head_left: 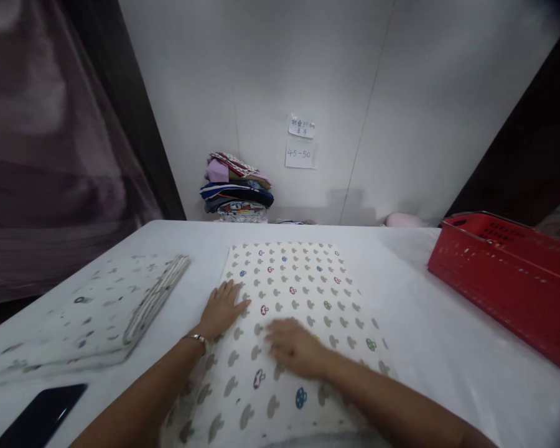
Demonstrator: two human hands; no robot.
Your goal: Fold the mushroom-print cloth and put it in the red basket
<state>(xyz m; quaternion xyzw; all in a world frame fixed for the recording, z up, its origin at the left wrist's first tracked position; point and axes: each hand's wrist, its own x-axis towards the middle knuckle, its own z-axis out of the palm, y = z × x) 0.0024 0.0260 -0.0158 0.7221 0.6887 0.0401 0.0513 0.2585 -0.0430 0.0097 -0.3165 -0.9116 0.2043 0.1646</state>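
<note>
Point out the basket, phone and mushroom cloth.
Basket (504,286): head view, on its long side wall.
Phone (41,415): head view, on its dark face.
Mushroom cloth (300,300): head view, on its printed top.

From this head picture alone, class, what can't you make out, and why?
Right hand: finger detail, lost to blur (head view).
Mushroom cloth: print beneath left hand, covered by it (head view).
Phone: near end, cut by bottom edge (head view).
Basket: right end, cut by right edge (head view).
Upper note: some writing, too small (head view).

The white mushroom-print cloth (280,292) lies mostly flat on the table (401,280).
</note>
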